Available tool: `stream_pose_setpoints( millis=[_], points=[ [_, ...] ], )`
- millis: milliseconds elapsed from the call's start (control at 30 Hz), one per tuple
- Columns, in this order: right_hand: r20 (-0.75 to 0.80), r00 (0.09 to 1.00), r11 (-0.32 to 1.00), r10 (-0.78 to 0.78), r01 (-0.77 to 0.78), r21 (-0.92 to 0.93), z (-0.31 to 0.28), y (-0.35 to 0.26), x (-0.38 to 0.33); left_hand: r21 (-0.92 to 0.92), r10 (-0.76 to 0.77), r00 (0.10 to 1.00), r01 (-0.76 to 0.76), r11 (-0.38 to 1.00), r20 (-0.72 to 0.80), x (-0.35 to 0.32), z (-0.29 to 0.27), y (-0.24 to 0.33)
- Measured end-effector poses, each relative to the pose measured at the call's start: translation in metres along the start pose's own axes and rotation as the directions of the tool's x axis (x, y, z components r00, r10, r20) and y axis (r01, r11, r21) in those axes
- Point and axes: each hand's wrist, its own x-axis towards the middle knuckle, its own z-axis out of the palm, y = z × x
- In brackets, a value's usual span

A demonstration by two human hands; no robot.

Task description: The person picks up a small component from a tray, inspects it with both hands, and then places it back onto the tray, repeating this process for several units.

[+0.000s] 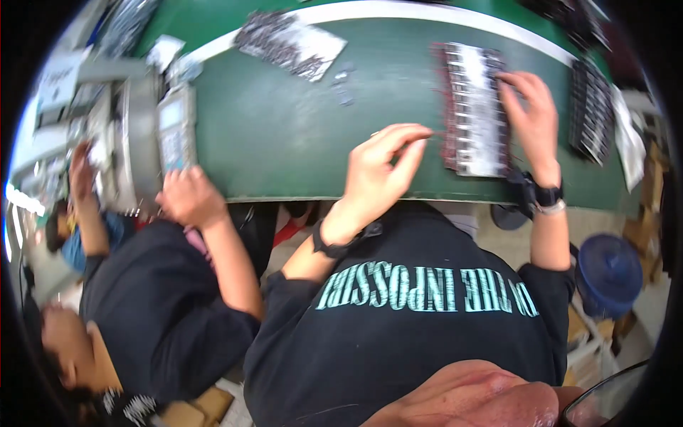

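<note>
A long panel of white and black parts (478, 114) lies on the green table, with red wires (447, 107) sticking out along its left side. My left hand (384, 162) hovers left of the panel, thumb and fingertips pinched beside the wire ends. Whatever those fingers hold is too small to make out. At the panel's upper right edge is my right hand (532, 110), its thumb and index finger drawn together on a small dark spot that I cannot identify.
Small loose grey pieces (344, 85) and a sheet of dark parts (288, 44) lie farther back. A black rack-like stack (590, 110) is at the right. Left, a co-worker's hand (191, 196) touches a device with keypad (175, 128). A blue bin (608, 274) stands below right.
</note>
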Motion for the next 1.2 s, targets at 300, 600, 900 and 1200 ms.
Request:
stream_pose_setpoints(
  millis=[300, 600, 900, 1200],
  points=[
    [0.056, 0.998, 0.992, 0.019, -0.012, -0.124, -0.015, -0.019, -0.010, 0.763, 0.175, 0.938, 0.126, 0.634, -0.300, 0.031, -0.051, -0.027],
    [0.147, 0.989, 0.999, 0.028, -0.024, -0.028, -0.006, -0.014, -0.005, 0.824, 0.088, 0.967, 0.154, 0.545, -0.238, 0.036, -0.063, -0.043],
    [0.168, 0.963, 0.974, 0.210, -0.222, 0.053, -0.015, -0.016, -0.008, 0.818, 0.108, 0.960, 0.159, 0.552, -0.259, 0.039, -0.051, -0.032],
    [0.169, 0.984, 0.997, 0.060, -0.066, 0.031, -0.008, -0.010, -0.010, 0.800, 0.211, 0.972, -0.045, 0.598, -0.103, 0.033, -0.056, -0.040]
  ],
)
